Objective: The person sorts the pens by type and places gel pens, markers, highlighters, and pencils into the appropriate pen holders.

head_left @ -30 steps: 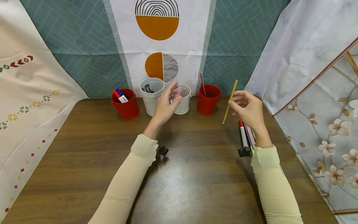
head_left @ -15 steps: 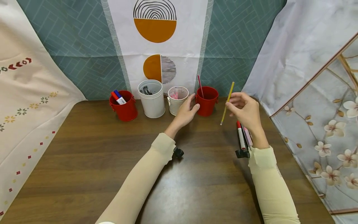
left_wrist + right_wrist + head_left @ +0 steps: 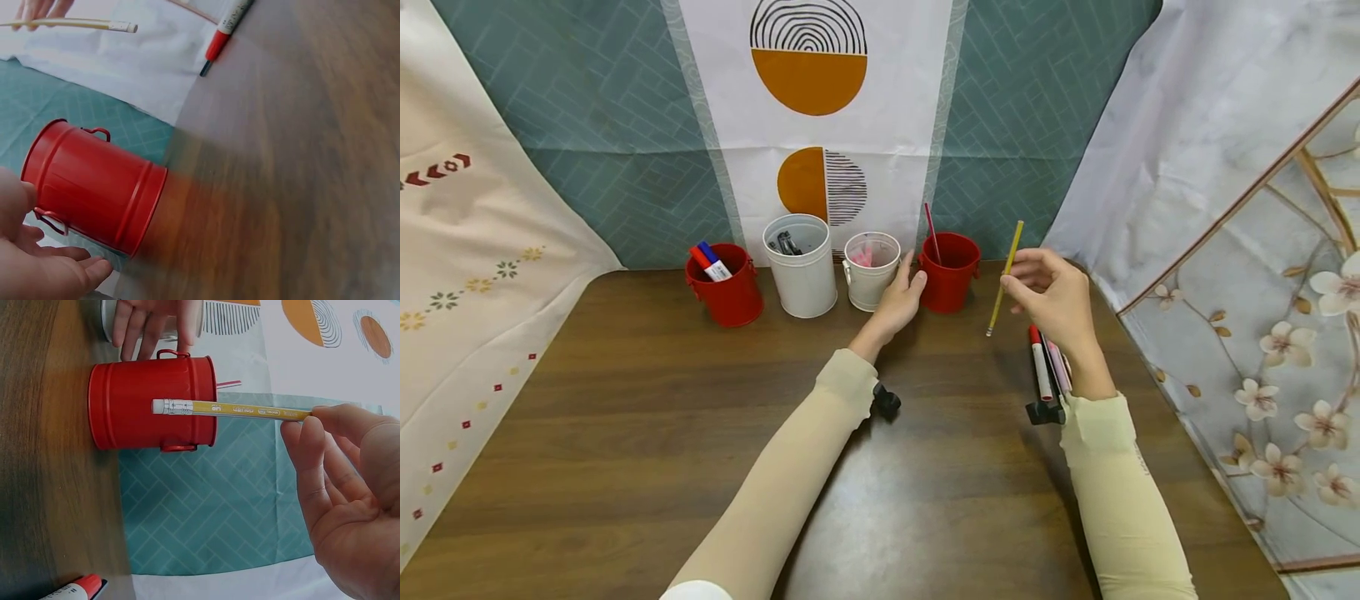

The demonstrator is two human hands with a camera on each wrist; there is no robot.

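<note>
My right hand (image 3: 1060,292) pinches a yellow pencil (image 3: 996,310) between thumb and fingers, eraser end down, above the table. In the right wrist view the pencil (image 3: 250,410) has a white eraser at its lower end. To its left stands a red bucket (image 3: 948,290), upright, with a thin red stick (image 3: 932,232) leaning out. My left hand (image 3: 897,306), fingers loosely extended, is at the bucket's left side, next to its handle loop; whether it touches the bucket I cannot tell. The left wrist view shows the hand (image 3: 44,262) beside the bucket (image 3: 94,181).
A small white bucket (image 3: 868,287) with pink items, a taller white bucket (image 3: 805,287) with dark metallic items, and another red bucket (image 3: 733,302) with markers line the back. A red-capped marker (image 3: 1041,371) and a pink pen (image 3: 1059,367) lie near my right wrist.
My left hand has moved right, from in front of the white buckets to the left side of the right-hand red bucket. My right hand still holds the pencil, nearly unmoved.
</note>
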